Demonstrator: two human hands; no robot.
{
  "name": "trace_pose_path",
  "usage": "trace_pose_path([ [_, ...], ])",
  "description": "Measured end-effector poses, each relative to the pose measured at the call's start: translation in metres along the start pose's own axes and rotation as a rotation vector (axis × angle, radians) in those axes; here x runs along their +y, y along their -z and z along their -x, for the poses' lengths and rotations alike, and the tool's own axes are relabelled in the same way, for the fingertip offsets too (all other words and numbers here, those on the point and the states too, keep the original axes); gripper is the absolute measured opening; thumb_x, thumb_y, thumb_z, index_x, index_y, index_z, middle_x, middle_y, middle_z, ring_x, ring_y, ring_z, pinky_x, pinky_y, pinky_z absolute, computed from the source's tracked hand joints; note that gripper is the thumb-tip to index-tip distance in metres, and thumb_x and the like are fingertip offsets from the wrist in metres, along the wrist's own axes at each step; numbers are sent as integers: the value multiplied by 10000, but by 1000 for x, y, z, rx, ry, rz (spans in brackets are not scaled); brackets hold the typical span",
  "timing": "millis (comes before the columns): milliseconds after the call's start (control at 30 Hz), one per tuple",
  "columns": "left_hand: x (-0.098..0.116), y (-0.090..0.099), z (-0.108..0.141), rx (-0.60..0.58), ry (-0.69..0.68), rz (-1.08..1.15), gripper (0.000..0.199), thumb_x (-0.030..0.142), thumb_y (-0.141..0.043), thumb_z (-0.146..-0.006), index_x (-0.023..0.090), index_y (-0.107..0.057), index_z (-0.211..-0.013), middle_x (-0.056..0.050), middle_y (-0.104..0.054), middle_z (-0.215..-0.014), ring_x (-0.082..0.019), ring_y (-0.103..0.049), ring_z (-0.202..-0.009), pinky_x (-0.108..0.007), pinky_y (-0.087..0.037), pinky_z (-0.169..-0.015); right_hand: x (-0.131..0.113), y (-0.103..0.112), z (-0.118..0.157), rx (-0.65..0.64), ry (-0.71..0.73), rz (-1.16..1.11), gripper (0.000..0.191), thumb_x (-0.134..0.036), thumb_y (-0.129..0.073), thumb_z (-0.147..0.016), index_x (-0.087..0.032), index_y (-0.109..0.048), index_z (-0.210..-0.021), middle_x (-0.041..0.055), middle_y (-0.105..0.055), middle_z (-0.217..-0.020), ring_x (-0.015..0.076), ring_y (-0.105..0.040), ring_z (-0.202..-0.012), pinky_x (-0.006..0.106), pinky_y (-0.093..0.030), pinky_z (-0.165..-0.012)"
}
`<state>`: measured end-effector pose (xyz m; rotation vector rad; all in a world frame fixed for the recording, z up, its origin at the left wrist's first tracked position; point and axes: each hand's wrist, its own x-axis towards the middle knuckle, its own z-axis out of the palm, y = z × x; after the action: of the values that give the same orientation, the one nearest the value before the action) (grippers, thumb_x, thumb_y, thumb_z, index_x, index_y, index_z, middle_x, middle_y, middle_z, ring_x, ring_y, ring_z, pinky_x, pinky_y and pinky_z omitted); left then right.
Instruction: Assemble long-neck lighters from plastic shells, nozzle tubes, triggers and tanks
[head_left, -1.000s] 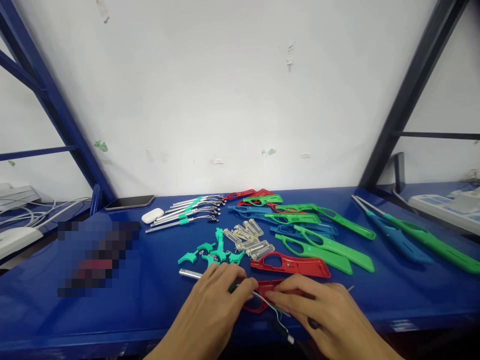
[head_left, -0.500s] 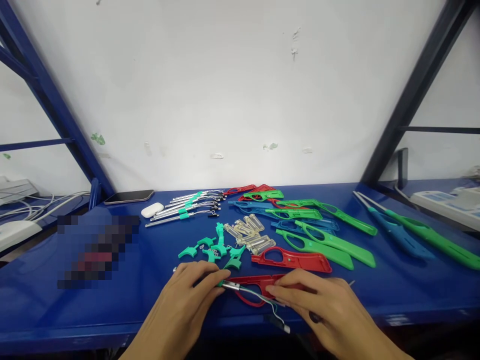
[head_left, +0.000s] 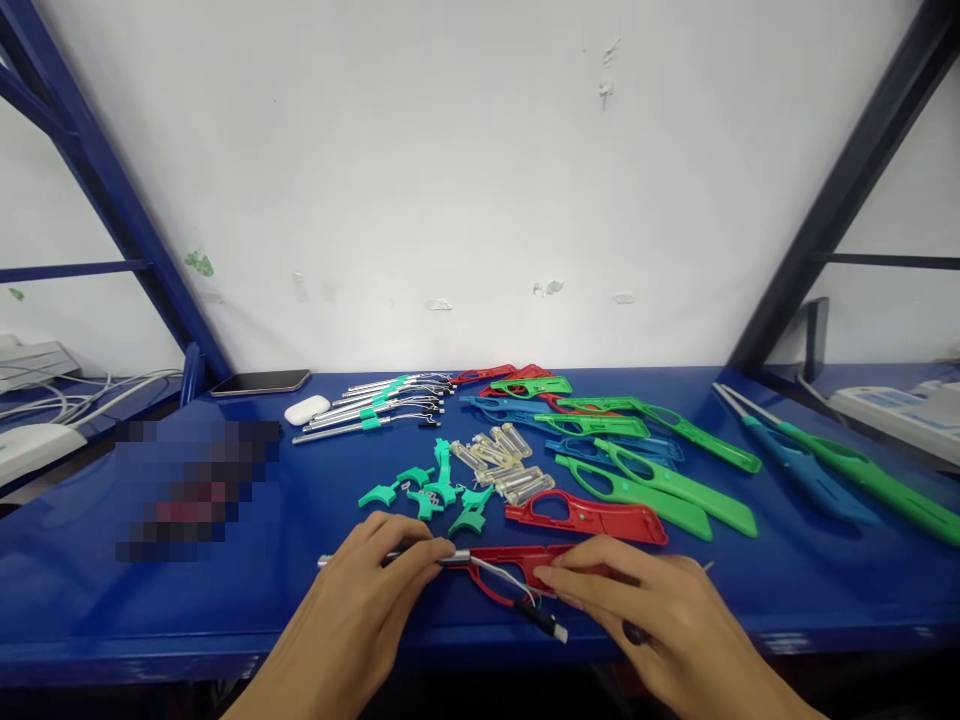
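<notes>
My left hand (head_left: 379,580) is closed round a metal lighter tube (head_left: 460,557). Its end lies at the narrow end of a red lighter handle half (head_left: 525,560); whether it sits fully in the groove I cannot tell. White wires (head_left: 502,573) run from the tube across the shell to a small black piece with a white tip (head_left: 541,620). My right hand (head_left: 637,600) pinches the red half near its trigger opening. A dark, thin tool (head_left: 636,633) is tucked in the same hand, mostly hidden. Just beyond lies another red handle half (head_left: 592,517).
Teal triggers (head_left: 442,490) and clear fuel tanks (head_left: 510,462) lie ahead. More wired tubes (head_left: 375,405) are at back left, near a white case (head_left: 306,410) and a phone (head_left: 259,383). Green handle halves (head_left: 645,495) and assembled lighters (head_left: 806,465) are to the right.
My left hand has brought the tube up and into line with the red half's narrow end. The wires and black piece have shifted slightly up and left. My right hand stays nearly still.
</notes>
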<state>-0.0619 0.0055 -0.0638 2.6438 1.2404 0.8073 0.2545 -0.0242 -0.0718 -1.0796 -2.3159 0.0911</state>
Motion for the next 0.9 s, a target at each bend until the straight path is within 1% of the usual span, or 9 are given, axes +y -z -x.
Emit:
trace_pose_path([
  [67, 0, 1, 2, -8, 26, 12, 297, 233, -475, -1122, 382, -669, -1289, -5, -656, -1213, -193, -645, -1098, -319, -581, -943, 1, -1, 1, -12, -7, 8, 451, -118, -521, -1053, -405, -681, -1361, -32, -784, -1206, 137, -785, -974, 207, -602, -794],
  [167, 0, 3, 3, 22, 9, 29, 296, 221, -485, -1117, 374, -682, -1277, -5, -653, -1189, -181, -651, -1059, -293, -578, -900, 2, -1, 2, -16, -7, 18, 479, -106, -523, -1044, -419, -670, -1376, -33, -783, -1215, 143, -787, -987, 214, -606, -792],
  [267, -1, 2, 3, 63, -27, 22, 303, 183, -486, -1103, 341, -719, -1216, -14, -658, -1131, -169, -667, -975, -260, -565, -799, 2, 0, 2, -15, 2, 14, 455, -114, -526, -1047, -401, -680, -1365, -20, -785, -1203, 143, -788, -978, 211, -605, -788],
  [367, -3, -2, 2, 128, -47, -13, 329, 173, -477, -1096, 338, -749, -1182, -23, -665, -1113, -161, -671, -908, -241, -528, -702, 1, -1, 2, -7, 8, 6, 433, -124, -518, -1057, -388, -685, -1356, -11, -785, -1193, 138, -787, -962, 212, -605, -794],
  [467, -6, -6, 3, 172, -61, -26, 369, 145, -464, -1089, 344, -764, -1172, -24, -678, -1094, -154, -664, -906, -236, -525, -725, 2, -2, 2, -3, 4, 4, 435, -132, -518, -1062, -402, -674, -1365, -16, -783, -1199, 140, -783, -988, 218, -607, -810],
  [533, -7, -7, 3, 164, -76, -33, 399, 116, -458, -1079, 346, -767, -1182, -26, -685, -1087, -147, -661, -907, -231, -535, -754, 2, -2, 2, -11, -4, 0, 440, -134, -518, -1065, -408, -665, -1376, -18, -778, -1207, 140, -781, -997, 223, -609, -820],
  [667, -9, -5, 4, 148, -118, -86, 445, 77, -465, -1045, 351, -772, -1215, -40, -697, -1089, -144, -659, -887, -220, -545, -753, 2, -1, 2, -22, -1, -14, 435, -134, -514, -1069, -394, -663, -1385, -10, -772, -1207, 128, -785, -947, 218, -608, -810],
  [800, -8, -2, 6, 97, -110, -138, 528, 18, -434, -1005, 354, -757, -1252, -48, -696, -1130, -162, -660, -934, -255, -559, -814, 0, 0, 1, -17, -1, -21, 433, -125, -513, -1067, -378, -680, -1376, -4, -775, -1203, 130, -784, -959, 213, -609, -824],
  [900, -7, 0, 7, 54, -115, -152, 544, 8, -430, -990, 350, -741, -1278, -53, -691, -1133, -170, -664, -939, -262, -559, -809, -2, 2, -1, -16, -3, -18, 435, -116, -502, -1063, -366, -702, -1359, 5, -782, -1188, 134, -785, -951, 211, -610, -818],
])
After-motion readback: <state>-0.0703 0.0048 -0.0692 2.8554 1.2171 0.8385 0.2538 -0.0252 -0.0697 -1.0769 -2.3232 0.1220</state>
